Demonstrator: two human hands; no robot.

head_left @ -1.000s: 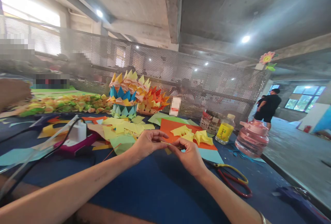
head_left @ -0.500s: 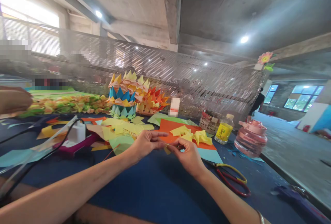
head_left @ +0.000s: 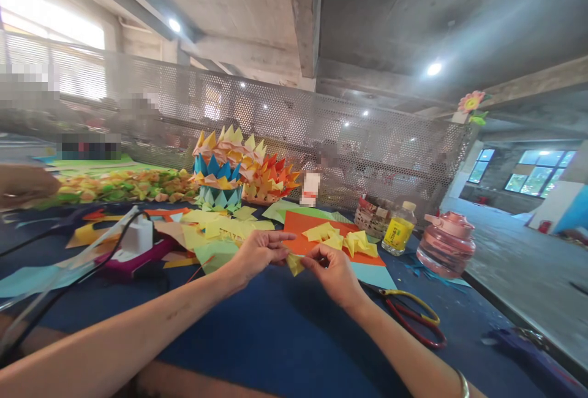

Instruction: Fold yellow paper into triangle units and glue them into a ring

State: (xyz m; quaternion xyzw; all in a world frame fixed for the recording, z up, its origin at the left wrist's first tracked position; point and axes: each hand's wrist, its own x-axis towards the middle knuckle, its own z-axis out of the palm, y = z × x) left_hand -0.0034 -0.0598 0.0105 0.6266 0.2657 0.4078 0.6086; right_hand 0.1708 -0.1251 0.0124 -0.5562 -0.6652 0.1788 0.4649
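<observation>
while the yellow paper piece is pinched near its upper edge between the thumbs and fingertips of the left hand and the right hand, it could be torn or creased askew if the two grips are pulled unevenly, or dropped if both are loosened. it is suspended between and just below the fingertips, over the blue counter; beyond, folded yellow pieces are laid on an orange sheet.

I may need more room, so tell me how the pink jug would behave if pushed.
The pink jug would probably slide before tipping, its body being squat and broad. Pushed right, it might fall, since the table's edge runs close by.
</observation>
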